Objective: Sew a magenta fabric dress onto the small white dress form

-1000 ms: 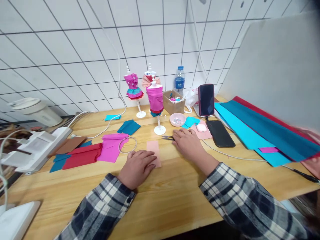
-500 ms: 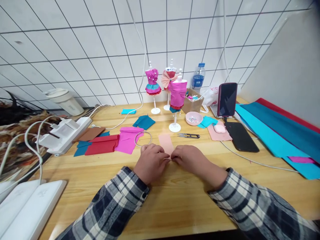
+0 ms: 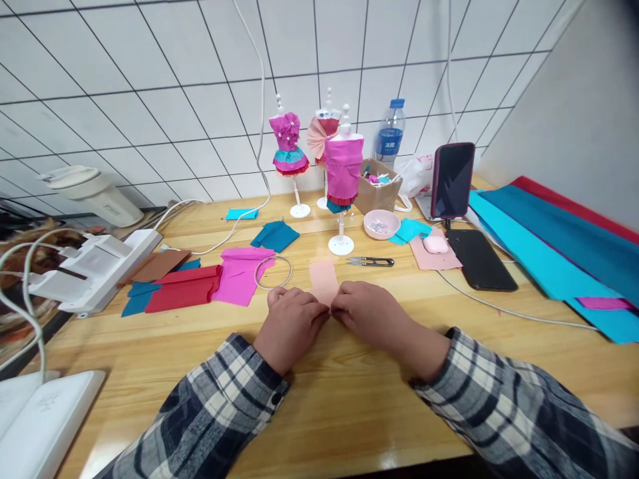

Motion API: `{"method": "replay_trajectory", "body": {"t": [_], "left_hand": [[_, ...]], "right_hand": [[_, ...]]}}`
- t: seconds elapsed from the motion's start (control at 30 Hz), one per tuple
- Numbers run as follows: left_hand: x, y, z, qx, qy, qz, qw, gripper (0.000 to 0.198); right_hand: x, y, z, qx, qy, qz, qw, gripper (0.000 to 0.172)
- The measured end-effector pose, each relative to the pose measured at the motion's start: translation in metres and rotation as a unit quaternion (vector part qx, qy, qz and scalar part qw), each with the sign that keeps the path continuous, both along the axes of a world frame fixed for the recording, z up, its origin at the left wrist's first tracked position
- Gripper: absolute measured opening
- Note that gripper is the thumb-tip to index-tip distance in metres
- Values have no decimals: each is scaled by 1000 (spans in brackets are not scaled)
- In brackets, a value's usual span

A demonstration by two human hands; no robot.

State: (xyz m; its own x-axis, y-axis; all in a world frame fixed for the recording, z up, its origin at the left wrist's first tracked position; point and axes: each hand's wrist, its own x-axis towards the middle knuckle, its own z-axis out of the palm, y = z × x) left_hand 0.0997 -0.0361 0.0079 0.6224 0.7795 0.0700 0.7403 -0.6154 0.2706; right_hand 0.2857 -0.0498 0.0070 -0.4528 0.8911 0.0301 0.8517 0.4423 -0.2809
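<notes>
A strip of peach crepe paper [image 3: 323, 278] lies flat on the wooden table, its near end between my hands. My left hand [image 3: 292, 324] pinches that near edge with thumb and fingertips. From the other side my right hand [image 3: 372, 314] pinches the same edge, fingertips almost touching the left ones. The fingers hide the pinched edge itself. Just beyond my left hand lies a thin metal ring [image 3: 273, 273]. Black thread snips [image 3: 370, 261] rest past my right hand. Behind the strip stands a small white mannequin [image 3: 344, 176] wrapped in magenta paper.
Two more dressed mannequins, one in magenta and blue [image 3: 289, 150], stand behind. Near them are a bead bowl [image 3: 382, 225], a cardboard box [image 3: 379, 193] and a water bottle [image 3: 391, 136]. Paper pieces [image 3: 184, 289] and a power strip [image 3: 100, 273] lie left; phones [image 3: 482, 261] and a cable lie right.
The view has shifted, so most things sit further left and higher. My hands keep pinching the peach paper's near edge, fingertips now slightly closer together.
</notes>
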Motion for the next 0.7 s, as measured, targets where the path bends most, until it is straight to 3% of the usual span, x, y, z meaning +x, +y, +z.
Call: {"method": "replay_trajectory", "body": {"t": [0.23, 0.43, 0.7], "left_hand": [[1, 1, -1, 22, -8, 6, 1000, 21], [1, 2, -1, 28, 2, -4, 1000, 22], [2, 0, 2, 24, 12, 0, 1000, 23]], "right_hand": [[0, -2, -1, -8, 24, -24, 999, 16], [0, -1, 1, -37, 9, -25, 999, 21], [-2, -3, 2, -14, -7, -22, 1000, 23]]}}
